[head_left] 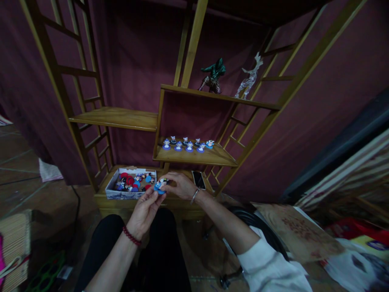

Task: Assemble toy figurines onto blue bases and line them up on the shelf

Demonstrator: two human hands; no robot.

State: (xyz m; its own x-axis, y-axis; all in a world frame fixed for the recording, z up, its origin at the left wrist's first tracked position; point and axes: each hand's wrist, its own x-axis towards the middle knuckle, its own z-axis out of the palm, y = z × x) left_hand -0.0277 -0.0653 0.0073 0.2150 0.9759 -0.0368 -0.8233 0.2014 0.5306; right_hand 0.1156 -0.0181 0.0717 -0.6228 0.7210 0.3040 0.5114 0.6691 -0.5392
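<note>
L hand & R hand both pinch sm. blue-&-white plastic figurine, near R end of rect. white cardboard box.

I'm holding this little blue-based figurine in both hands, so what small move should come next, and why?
I'd probably raise the held figurine to the lower-right shelf, setting it just right of the end figurine: that one's base looks a similar blue, and bare wood shows beside it.
</note>
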